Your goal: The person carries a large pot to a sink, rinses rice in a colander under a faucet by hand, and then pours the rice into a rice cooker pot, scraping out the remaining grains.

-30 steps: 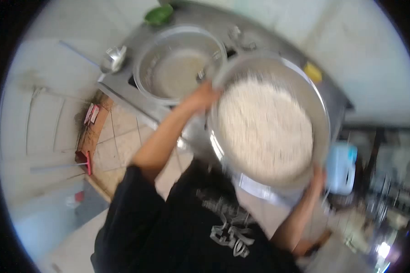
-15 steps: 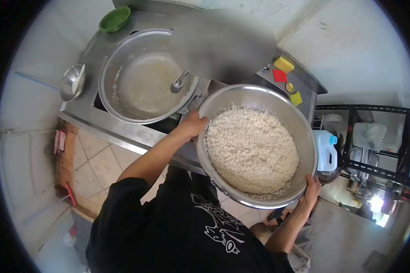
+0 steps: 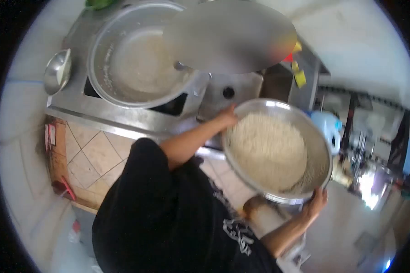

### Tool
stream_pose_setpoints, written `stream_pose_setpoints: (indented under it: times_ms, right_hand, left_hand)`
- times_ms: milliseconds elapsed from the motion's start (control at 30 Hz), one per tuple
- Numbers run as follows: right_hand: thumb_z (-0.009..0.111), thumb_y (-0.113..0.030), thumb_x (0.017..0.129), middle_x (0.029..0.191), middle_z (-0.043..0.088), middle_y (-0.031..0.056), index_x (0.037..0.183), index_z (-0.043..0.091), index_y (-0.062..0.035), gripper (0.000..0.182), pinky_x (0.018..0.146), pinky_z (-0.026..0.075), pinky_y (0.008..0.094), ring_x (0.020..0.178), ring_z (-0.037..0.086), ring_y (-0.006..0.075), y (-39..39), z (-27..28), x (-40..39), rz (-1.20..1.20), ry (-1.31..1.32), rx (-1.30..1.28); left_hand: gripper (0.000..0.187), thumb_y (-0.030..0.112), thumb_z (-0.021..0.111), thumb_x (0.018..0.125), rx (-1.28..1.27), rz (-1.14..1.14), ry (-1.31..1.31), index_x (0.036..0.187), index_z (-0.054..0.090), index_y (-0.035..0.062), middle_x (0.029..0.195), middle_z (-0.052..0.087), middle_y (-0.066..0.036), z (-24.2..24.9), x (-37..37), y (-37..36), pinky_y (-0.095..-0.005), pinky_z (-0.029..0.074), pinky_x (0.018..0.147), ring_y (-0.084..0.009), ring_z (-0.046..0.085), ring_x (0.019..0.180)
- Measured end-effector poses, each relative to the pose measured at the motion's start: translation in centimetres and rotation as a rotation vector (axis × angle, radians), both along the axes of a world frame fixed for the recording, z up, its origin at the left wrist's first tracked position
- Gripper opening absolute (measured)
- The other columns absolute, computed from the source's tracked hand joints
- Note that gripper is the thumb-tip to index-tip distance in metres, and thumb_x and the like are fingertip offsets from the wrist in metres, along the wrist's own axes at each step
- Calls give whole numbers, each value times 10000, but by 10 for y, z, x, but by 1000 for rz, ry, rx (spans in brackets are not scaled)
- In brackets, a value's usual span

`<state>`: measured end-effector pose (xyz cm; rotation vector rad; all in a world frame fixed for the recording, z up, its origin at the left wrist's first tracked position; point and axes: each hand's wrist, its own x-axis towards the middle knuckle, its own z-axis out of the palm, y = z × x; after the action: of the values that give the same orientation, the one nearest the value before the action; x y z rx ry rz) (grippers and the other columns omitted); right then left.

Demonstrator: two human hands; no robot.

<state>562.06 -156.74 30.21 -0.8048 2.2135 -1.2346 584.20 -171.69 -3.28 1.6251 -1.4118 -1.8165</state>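
A large round metal bowl (image 3: 321, 157) full of white rice (image 3: 269, 150) hangs in front of me, off the counter's front edge. My left hand (image 3: 228, 117) is closed on its left rim. On the lower right rim, my right hand (image 3: 315, 203) grips the bowl with the fingers partly hidden. Rice lies heaped toward the bowl's left side, leaving bare metal on the right. To the left of the bowl stands a big metal pot (image 3: 98, 68) with cloudy residue and stray grains inside.
A sink basin (image 3: 248, 86) with a dark drain lies behind the bowl. A small steel bowl (image 3: 54, 73) sits at the counter's left end, a green bowl (image 3: 98, 3) at the back. Right of me are a blue jug (image 3: 325, 125) and black shelving. A blurred patch covers the upper middle.
The bowl of rice, held in both hands, has moved right and away from the pot, uncovering the sink. My view has shifted too, and the rice now sits more to the bowl's left.
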Motion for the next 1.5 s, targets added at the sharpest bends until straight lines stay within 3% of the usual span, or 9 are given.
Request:
stream_pose_setpoints:
  times_ms: [133,433,533,700,867,933,1033,1133,1500]
  right_hand:
    - [562,22,771,909,566,130,1000,487,53,243,689,464,298,762,556,189,11,-5,-3,1,18,-125]
    - [573,-2,769,875,568,81,958,519,35,200,745,441,314,799,535,177,26,-9,-9,-11,29,-75]
    - [580,-18,772,875,570,77,926,532,27,167,750,438,311,806,537,173,20,-7,7,22,32,-62]
    - [566,-12,787,891,579,100,895,539,24,117,758,435,311,841,541,170,24,-8,16,-48,86,-71]
    - [581,-25,774,915,578,114,918,543,39,162,777,433,319,851,539,190,32,-5,-8,10,39,-35]
    - [587,-30,768,920,578,116,923,543,43,176,787,433,320,854,540,198,32,-6,-8,4,46,-43]
    - [588,-34,756,940,572,125,945,544,57,214,810,429,332,878,540,220,31,-7,-11,3,56,-52]
    - [580,-33,750,970,565,140,969,543,70,245,834,422,350,909,537,235,31,-5,-2,2,51,-65]
    - [603,-43,752,1018,564,152,1027,533,82,310,838,423,370,944,539,245,27,5,-1,59,34,-70]
  left_hand:
    - [619,248,542,807,-29,-74,60,1369,341,86,1249,520,-190,-19,-18,-13,-373,442,925,-336,545,1098]
    - [573,224,517,806,88,-153,81,1361,391,159,1239,536,-170,-11,-25,-16,-377,458,888,-313,559,1076]
    - [473,179,520,780,75,104,130,1240,496,73,1136,589,-203,-16,-36,-3,-377,462,874,-326,577,1048]
    - [562,159,485,810,122,3,258,1362,388,119,1254,520,-189,-7,-18,-4,-377,424,932,-316,517,1139]
    - [579,111,499,784,100,-20,283,1352,391,68,1228,535,-200,-34,-45,-18,-376,440,903,-324,538,1108]
    - [558,117,521,707,-62,2,232,1238,460,-42,1086,603,-232,-42,-54,-22,-408,496,769,-337,629,919]
    - [605,141,544,754,50,-125,226,1332,400,32,1169,565,-216,-33,-45,-32,-385,459,851,-325,580,1029]
    - [554,169,523,741,-80,-162,202,1235,447,-69,1121,586,-237,-27,-37,-29,-405,487,805,-341,615,961]
    - [610,196,552,749,-70,-167,179,1294,411,-38,1174,567,-214,-27,-46,-36,-402,479,821,-327,599,999]
